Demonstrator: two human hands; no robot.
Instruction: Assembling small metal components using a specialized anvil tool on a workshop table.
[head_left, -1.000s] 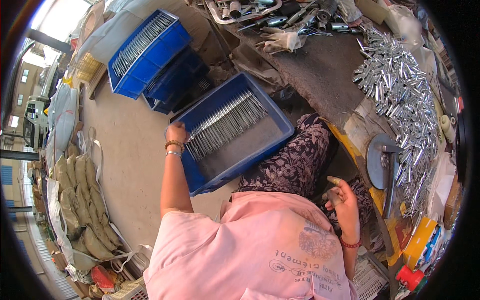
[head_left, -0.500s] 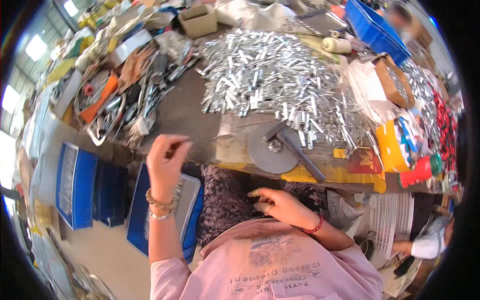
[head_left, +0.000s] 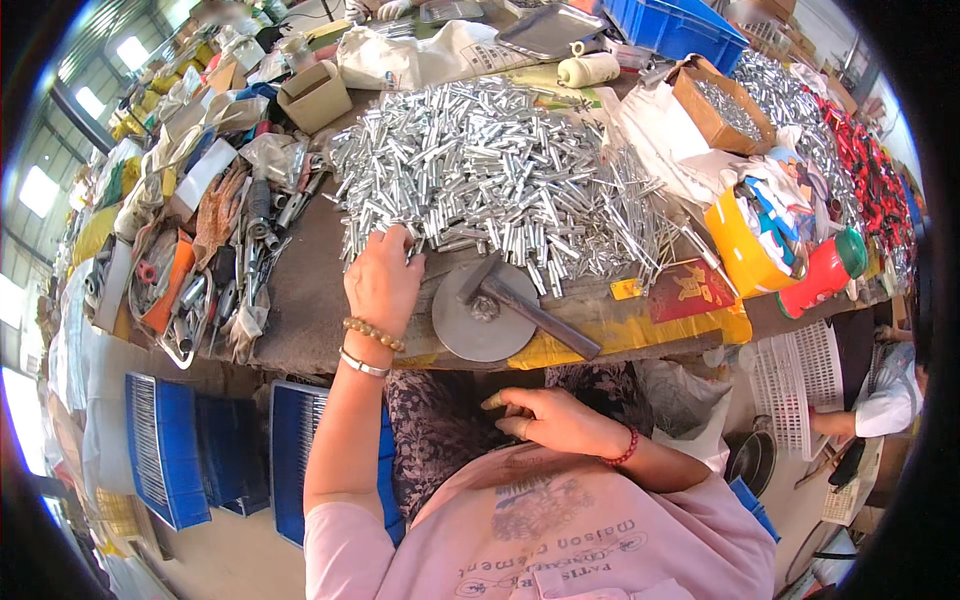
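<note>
Lettering: printed on pink shirt [head_left: 545,520], below the fingers; yellow character on red card [head_left: 693,289], right of left fingers. Left hand [head_left: 383,283]: fingers bent, tips at near-left edge of metal pieces [head_left: 480,165]; grip cannot be told. Right hand [head_left: 562,420]: half-curled, gripping nothing. Blue crate [head_left: 182,475], below-left of left fingers: metal rods. Cardboard box [head_left: 700,118], up-right: small metal parts.

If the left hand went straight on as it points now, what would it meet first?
Likely the pile of metal pieces; the left hand seems at its near edge, though depth is unclear.
</note>
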